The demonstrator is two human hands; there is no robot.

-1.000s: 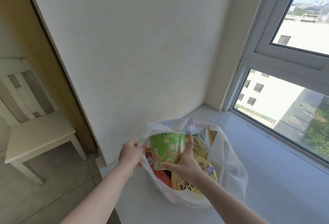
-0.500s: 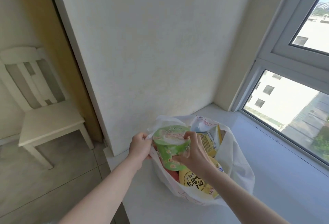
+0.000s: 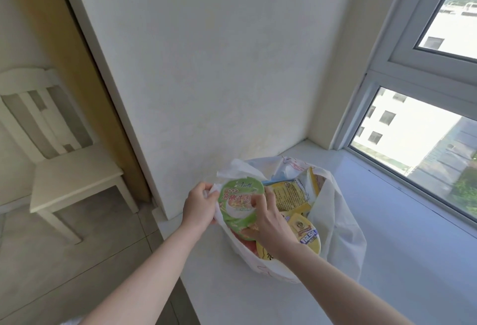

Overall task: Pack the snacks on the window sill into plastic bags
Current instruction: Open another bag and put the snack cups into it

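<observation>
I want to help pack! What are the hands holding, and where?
The right hand grips the green cup by its lid rim; the left hand pinches the bag at its edge.

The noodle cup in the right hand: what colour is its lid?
The noodle cup has a mainly green lid with red lettering; the head view shows it.

Items I log outside the job:
- One cream wooden chair (image 3: 69, 180) with a slatted back, standing on the floor at far left
- Grey tiled floor (image 3: 59, 273) beneath and in front of it
- Ochre-yellow panel (image 3: 87, 71) behind the chair, running up to the top edge
- White textured wall (image 3: 219, 66), filling the middle of my view
- White-framed window (image 3: 382, 76) at right, two panes visible
- Pale building (image 3: 407, 131) with small dark windows beyond the lower pane
- Green foliage (image 3: 464, 190) at that pane's right edge
</observation>
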